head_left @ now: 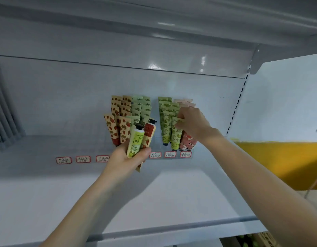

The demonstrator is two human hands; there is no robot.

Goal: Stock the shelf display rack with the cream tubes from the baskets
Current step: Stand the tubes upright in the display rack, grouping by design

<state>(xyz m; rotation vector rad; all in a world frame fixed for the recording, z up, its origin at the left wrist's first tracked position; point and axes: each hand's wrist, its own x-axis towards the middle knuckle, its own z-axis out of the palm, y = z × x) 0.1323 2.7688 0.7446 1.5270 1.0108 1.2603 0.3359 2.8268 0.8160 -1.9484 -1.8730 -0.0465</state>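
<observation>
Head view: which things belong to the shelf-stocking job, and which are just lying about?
Job: left hand gripping a yellow-green plastic tube and a red strawberry-print tube; right hand pinching a green leaf-print tube in the clear plastic display rack.
Lying about: yellow wall panel at right; grey ribbed panel at left; cardboard box below the shelf.

display rack (pixel 162 155) on shelf (pixel 47 193) | cream tubes (pixel 122 111) in rack | labels (pixel 83 159) along front

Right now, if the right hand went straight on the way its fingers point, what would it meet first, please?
The right hand pinches a green tube; beyond it, probably the green row, though depth is unclear.
</observation>
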